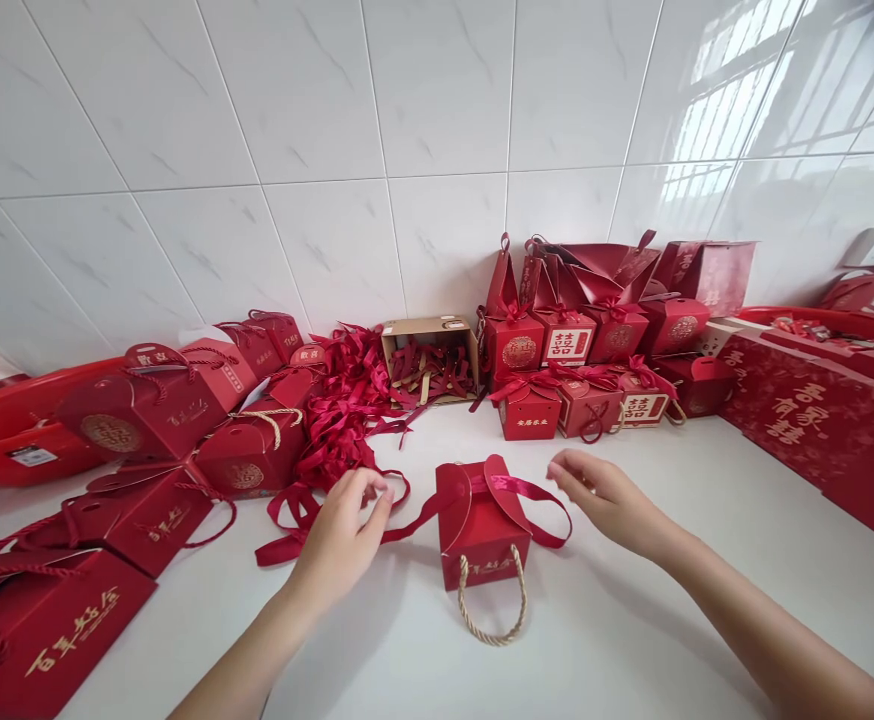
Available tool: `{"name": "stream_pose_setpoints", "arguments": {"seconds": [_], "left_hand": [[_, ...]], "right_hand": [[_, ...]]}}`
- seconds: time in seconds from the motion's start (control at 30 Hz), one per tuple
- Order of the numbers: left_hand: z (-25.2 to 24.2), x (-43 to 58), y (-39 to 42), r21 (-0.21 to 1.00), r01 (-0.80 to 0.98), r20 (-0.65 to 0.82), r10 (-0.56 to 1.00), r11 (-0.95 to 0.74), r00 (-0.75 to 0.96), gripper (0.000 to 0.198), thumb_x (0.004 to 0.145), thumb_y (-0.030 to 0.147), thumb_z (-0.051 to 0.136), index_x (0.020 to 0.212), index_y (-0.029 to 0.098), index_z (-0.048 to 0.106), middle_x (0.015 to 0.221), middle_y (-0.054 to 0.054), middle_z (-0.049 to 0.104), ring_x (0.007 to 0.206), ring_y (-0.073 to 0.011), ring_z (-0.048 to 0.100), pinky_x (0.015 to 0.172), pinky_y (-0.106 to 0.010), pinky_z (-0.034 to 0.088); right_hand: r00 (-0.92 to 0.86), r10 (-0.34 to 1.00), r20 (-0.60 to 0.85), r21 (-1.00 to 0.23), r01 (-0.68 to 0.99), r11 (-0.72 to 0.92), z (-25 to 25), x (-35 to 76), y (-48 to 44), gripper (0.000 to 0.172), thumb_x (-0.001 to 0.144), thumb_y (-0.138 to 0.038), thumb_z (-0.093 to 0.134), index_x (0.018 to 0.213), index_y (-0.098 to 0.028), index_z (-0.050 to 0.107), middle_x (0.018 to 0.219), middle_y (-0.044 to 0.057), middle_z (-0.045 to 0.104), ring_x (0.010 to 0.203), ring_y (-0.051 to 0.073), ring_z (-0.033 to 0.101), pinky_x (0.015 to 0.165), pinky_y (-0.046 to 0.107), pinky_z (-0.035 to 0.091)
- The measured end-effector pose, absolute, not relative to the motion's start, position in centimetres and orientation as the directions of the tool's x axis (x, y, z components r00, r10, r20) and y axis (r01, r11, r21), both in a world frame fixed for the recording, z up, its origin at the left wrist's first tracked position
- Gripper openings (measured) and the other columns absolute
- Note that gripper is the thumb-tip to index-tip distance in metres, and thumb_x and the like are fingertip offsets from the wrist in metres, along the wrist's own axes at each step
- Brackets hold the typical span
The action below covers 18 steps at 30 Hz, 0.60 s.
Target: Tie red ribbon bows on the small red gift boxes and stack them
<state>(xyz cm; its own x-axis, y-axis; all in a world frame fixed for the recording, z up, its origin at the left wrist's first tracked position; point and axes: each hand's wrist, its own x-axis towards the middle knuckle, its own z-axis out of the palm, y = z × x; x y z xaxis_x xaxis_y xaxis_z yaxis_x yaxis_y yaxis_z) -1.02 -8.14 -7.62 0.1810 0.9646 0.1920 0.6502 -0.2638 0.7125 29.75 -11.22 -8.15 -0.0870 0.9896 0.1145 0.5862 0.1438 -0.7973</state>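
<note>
Left hand [341, 535] and right hand [608, 497] flank the red box [483, 512], clear of it.

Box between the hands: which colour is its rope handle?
Beige rope handle, best in the head view.

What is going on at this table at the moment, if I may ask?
A person has both bare hands around a small red box on the white table. A red ribbon runs through its top and trails out to both sides. The left hand is at the left stretch, though whether it holds it is unclear; the right hand is raised beside the ribbon's right-hand loop. The rope handle hangs at the front, and more red boxes stand behind.
</note>
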Motion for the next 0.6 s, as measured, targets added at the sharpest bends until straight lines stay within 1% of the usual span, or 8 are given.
{"name": "stream_pose_setpoints", "arguments": {"seconds": [0.07, 0.17, 0.27, 0.33, 0.4, 0.47, 0.5, 0.6], "left_hand": [[-7.6, -1.3, -9.5, 0.68, 0.674, 0.085, 0.945, -0.287, 0.317, 0.031, 0.088, 0.044, 0.042, 0.073, 0.021, 0.057, 0.073, -0.002, 0.06, 0.069, -0.0192, 0.054, 0.063, -0.027, 0.038], [-8.0, -0.9, -11.2, 0.711, 0.655, -0.059, 0.905, -0.258, 0.421, 0.032, 0.086, 0.042, 0.047, 0.065, 0.022, 0.061, 0.057, 0.0, 0.056, 0.055, -0.0176, 0.05, 0.053, -0.026, 0.031], [-8.9, -0.3, -11.3, 0.845, 0.515, -0.069, 0.928, -0.141, 0.367, 0.022, 0.083, 0.038, 0.055, 0.096, 0.025, 0.068, 0.069, -0.001, 0.063, 0.067, -0.0198, 0.058, 0.06, -0.026, 0.038], [-9.3, 0.0, -10.8, 0.93, 0.366, -0.149, 0.942, 0.03, 0.301, 0.041, 0.082, 0.036, 0.058, 0.123, 0.029, 0.056, 0.083, -0.002, 0.065, 0.071, -0.0181, 0.059, 0.062, -0.025, 0.041], [-9.2, 0.3, -10.4, 0.965, 0.161, -0.241, 0.936, 0.205, 0.256, 0.055, 0.084, 0.035, 0.058, 0.135, 0.033, 0.04, 0.093, -0.002, 0.065, 0.065, -0.0137, 0.057, 0.056, -0.023, 0.04], [-8.8, 0.6, -10.2, 0.954, -0.102, -0.252, 0.939, 0.282, 0.235, 0.055, 0.086, 0.033, 0.057, 0.137, 0.036, 0.035, 0.102, -0.002, 0.064, 0.064, -0.011, 0.056, 0.052, -0.021, 0.041], [-8.4, 0.8, -10.2, 0.934, -0.225, -0.23, 0.949, 0.278, 0.218, 0.05, 0.088, 0.032, 0.055, 0.135, 0.036, 0.038, 0.104, -0.002, 0.063, 0.067, -0.0108, 0.058, 0.053, -0.021, 0.042], [-7.6, 1.3, -10.3, 0.858, -0.454, -0.206, 0.97, 0.242, 0.127, 0.025, 0.09, 0.026, 0.053, 0.115, 0.026, 0.058, 0.097, -0.004, 0.064, 0.07, -0.011, 0.061, 0.052, -0.02, 0.046]], "right_hand": [[-0.242, 0.97, -0.017, -0.814, 0.567, 0.127, -7.8, 29.6, -12.4, 0.04, 0.092, -0.049, 0.037, 0.071, -0.019, 0.052, 0.062, -0.003, 0.043, 0.056, 0.012, 0.036, 0.054, 0.026, 0.032], [-0.408, 0.891, -0.2, -0.846, 0.531, 0.053, -8.0, 28.9, -13.6, 0.037, 0.091, -0.048, 0.042, 0.073, -0.019, 0.056, 0.056, -0.004, 0.044, 0.052, 0.011, 0.039, 0.053, 0.026, 0.033], [-0.234, 0.951, -0.203, -0.926, 0.362, -0.109, -8.9, 28.1, -13.6, 0.03, 0.089, -0.049, 0.047, 0.097, -0.022, 0.058, 0.071, -0.001, 0.057, 0.053, 0.01, 0.045, 0.054, 0.026, 0.038], [-0.082, 0.984, -0.158, -0.986, 0.062, -0.153, -9.5, 27.7, -13.3, 0.036, 0.087, -0.049, 0.053, 0.115, -0.027, 0.052, 0.095, 0.001, 0.06, 0.06, 0.01, 0.052, 0.058, 0.026, 0.043], [-0.02, 0.993, -0.119, -0.955, -0.271, -0.12, -9.9, 27.5, -13.0, 0.045, 0.084, -0.045, 0.061, 0.124, -0.033, 0.046, 0.114, 0.002, 0.057, 0.072, 0.011, 0.059, 0.064, 0.025, 0.047], [0.003, 0.995, -0.095, -0.861, -0.502, -0.081, -10.0, 27.5, -12.8, 0.052, 0.08, -0.038, 0.068, 0.126, -0.037, 0.044, 0.121, 0.0, 0.056, 0.076, 0.011, 0.06, 0.068, 0.025, 0.05], [0.034, 0.996, -0.088, -0.821, -0.568, -0.053, -9.9, 27.5, -12.7, 0.054, 0.078, -0.035, 0.071, 0.125, -0.037, 0.046, 0.12, 0.0, 0.058, 0.074, 0.01, 0.06, 0.068, 0.024, 0.051], [0.187, 0.978, -0.093, -0.768, -0.638, 0.048, -9.8, 27.7, -12.2, 0.052, 0.072, -0.027, 0.078, 0.117, -0.032, 0.053, 0.093, -0.004, 0.066, 0.059, 0.006, 0.054, 0.061, 0.019, 0.052]]}}
